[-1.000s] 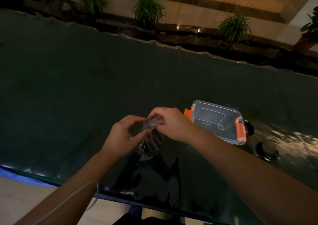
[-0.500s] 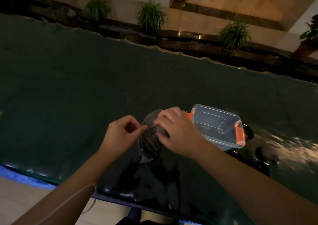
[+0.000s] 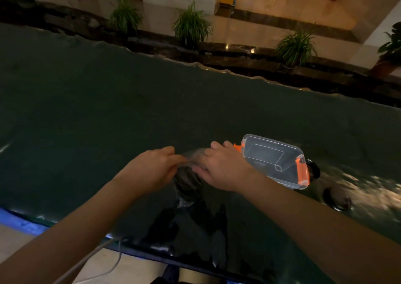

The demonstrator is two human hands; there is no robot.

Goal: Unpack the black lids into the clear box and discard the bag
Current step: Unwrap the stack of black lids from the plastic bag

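Note:
A clear plastic bag (image 3: 186,179) with a stack of black lids inside hangs between my hands above the dark table. My left hand (image 3: 155,167) pinches the bag's top edge on the left. My right hand (image 3: 223,167) grips the top on the right, and the mouth is stretched between them. The clear box (image 3: 274,160) with orange latches stands on the table just right of my right hand, with no lid on and nothing visible inside. Two black lids lie on the table: one (image 3: 313,170) behind the box's right end, another (image 3: 337,199) nearer me.
The dark green table (image 3: 108,121) stretches wide to the left and far side. Its near edge (image 3: 152,246) runs below my forearms. A white cable (image 3: 102,255) hangs by my left arm. Potted plants (image 3: 191,25) stand on the floor beyond the far edge.
My hands have drawn apart at the top of the bag, spreading its mouth wider. The bag stays in the same place beside the box.

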